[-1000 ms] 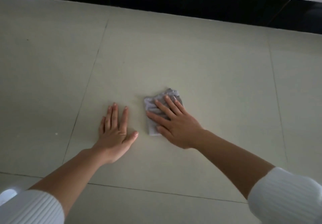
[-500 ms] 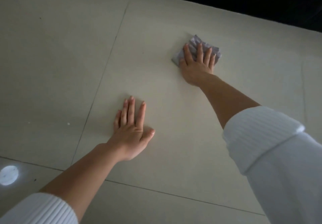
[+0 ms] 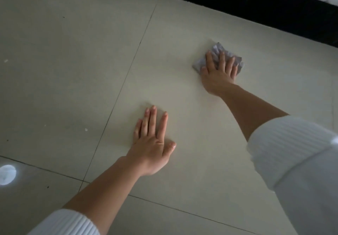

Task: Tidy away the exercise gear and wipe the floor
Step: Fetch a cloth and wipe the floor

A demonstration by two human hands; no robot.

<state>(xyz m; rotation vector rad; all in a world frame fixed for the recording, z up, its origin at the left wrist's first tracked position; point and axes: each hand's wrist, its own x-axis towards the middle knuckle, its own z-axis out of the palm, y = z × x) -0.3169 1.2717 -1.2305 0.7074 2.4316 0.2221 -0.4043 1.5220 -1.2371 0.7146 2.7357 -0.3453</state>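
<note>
Grey and crumpled, the cleaning cloth (image 3: 217,49) lay far out on the pale tiled floor (image 3: 73,70), close to the black band (image 3: 256,6) along the far edge. Your right hand (image 3: 218,74) pressed it flat, fingers straight and slightly spread over it, not curled around it. A second earlier that cloth had sat just beside your left hand (image 3: 151,143); you had since pushed it well away, your arm stretched nearly full length, and in the last half second it had drifted only a little further to your right. Your left hand had stayed planted as a prop, palm down on the bare tile, fingers straight, thumb out to the side, holding nothing.

So you were, by the look of it, at the far end of a forward wiping stroke, with the return pull probably due next. No exercise gear showed in this view, so that half of the job could not be judged from here. Pale specks (image 3: 86,129) lay on the neighbouring tile to your left, beyond the grout line (image 3: 128,75), which suggested that patch was not yet wiped.
</note>
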